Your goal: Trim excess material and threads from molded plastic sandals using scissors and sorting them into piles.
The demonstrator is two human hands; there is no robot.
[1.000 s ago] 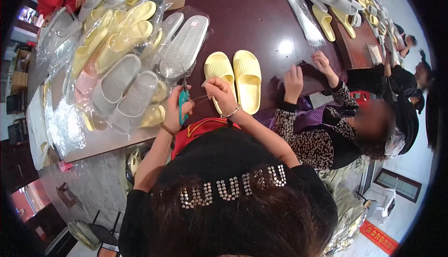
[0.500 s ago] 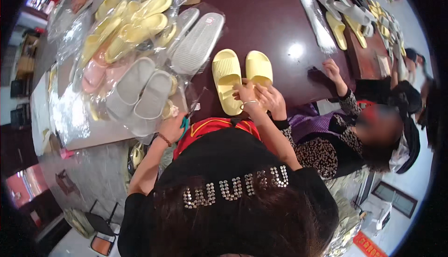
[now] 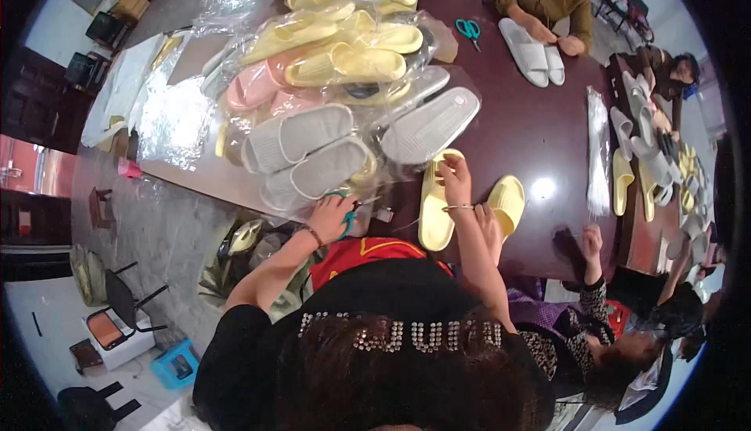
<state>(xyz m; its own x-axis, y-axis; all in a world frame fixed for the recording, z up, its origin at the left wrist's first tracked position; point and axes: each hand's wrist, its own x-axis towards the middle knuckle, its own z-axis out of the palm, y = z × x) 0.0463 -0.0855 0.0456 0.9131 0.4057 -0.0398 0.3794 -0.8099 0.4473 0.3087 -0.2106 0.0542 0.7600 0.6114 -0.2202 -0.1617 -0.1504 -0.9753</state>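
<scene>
Teal-handled scissors [image 3: 349, 217] are in my left hand [image 3: 332, 218], their blades pointing toward the table. My right hand [image 3: 456, 181], with a bracelet at the wrist, is over the strap of a yellow slipper [image 3: 435, 224]. Its fingers are bent and drawn together there; what they pinch, if anything, is too small to tell. A second yellow slipper [image 3: 507, 204] lies to the right. Against its near left side rests the hand [image 3: 490, 226] of a co-worker in a patterned sleeve, whose other hand [image 3: 592, 239] is raised near the table edge.
Bagged yellow, pink and grey slippers [image 3: 309, 138] are heaped at the left. Other teal scissors [image 3: 468, 30] lie farther back, near a person holding light grey slippers [image 3: 526, 52]. A stack of clear bags [image 3: 598, 153] is at the right, beside a bench [image 3: 641, 239] of slippers.
The view has swung, so the table appears farther right and lower. My right hand has moved to the left slipper's strap. The right slipper now lies apart, turned outward, by the co-worker's hand.
</scene>
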